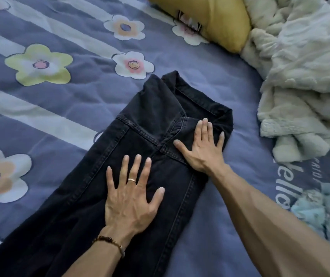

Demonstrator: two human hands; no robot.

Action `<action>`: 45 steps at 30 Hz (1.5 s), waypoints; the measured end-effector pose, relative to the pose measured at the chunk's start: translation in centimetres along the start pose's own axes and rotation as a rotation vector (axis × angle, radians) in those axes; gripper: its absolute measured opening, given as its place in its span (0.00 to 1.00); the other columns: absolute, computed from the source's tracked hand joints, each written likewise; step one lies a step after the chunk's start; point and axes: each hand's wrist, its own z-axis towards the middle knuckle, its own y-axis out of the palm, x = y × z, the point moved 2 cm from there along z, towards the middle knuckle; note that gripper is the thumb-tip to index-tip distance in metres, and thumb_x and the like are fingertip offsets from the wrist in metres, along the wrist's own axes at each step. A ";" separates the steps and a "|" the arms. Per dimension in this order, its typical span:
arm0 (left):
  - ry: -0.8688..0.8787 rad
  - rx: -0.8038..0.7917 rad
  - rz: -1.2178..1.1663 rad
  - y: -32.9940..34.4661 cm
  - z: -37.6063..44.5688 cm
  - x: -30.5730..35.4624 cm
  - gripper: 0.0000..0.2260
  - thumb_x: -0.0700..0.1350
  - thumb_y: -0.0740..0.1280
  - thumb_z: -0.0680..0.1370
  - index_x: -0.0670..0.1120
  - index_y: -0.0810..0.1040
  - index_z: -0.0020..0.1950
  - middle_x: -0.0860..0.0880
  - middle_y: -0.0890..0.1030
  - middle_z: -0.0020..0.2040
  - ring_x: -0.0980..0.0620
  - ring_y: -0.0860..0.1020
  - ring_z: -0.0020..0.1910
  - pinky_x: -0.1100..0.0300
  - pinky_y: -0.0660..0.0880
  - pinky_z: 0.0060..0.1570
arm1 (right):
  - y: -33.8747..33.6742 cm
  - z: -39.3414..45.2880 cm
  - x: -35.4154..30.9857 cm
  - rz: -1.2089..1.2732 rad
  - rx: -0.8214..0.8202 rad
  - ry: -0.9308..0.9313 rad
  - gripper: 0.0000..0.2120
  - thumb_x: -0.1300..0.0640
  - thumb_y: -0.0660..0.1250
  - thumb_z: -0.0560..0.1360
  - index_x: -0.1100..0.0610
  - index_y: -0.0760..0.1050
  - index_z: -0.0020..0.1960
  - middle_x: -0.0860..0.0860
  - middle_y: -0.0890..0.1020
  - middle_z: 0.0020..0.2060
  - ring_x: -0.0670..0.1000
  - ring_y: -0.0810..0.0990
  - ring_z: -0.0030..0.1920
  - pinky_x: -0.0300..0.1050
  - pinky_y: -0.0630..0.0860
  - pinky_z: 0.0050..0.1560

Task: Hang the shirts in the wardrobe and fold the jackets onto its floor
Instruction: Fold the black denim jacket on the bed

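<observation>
Pressing down with both palms, you are flattening a dark denim jacket (140, 156) that lies on a blue flowered bedspread (60, 106), running from the centre of the frame down to the lower left corner. Your left hand (132, 196), with a ring on one finger and a beaded bracelet at the wrist, lies flat just below the middle of the frame, fingers straight and spread, gripping nothing. Your right hand (202, 148) lies a little higher and to the right, also flat and spread, resting near the collar end where the cloth is doubled over itself. Neither hand holds the fabric; both only press it.

At the right edge of the frame lies a heap of pale fleecy fabric (303, 76), and at the top centre a yellow pillow (210, 19). No wardrobe is in view.

The jacket seems to be folded lengthwise into a narrow strip, so a crosswise fold probably comes next. The risk lies in the thick denim: once you lift your palms, the doubled layers near the collar may spring open, and the soft quilt beneath gives little support, so the fold could slide crooked. Carrying it off without gripping all layers together could let the whole bundle fall apart.
</observation>
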 end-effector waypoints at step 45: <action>0.817 -0.498 0.337 -11.5 -17.3 -15.9 0.19 0.42 0.67 0.64 0.54 0.81 0.54 0.48 0.78 0.44 0.44 0.79 0.45 0.55 0.74 0.39 | 8.9 -39.0 -20.5 -0.015 -0.020 0.097 0.20 0.63 0.73 0.60 0.53 0.74 0.50 0.50 0.80 0.39 0.56 0.78 0.42 0.45 0.65 0.37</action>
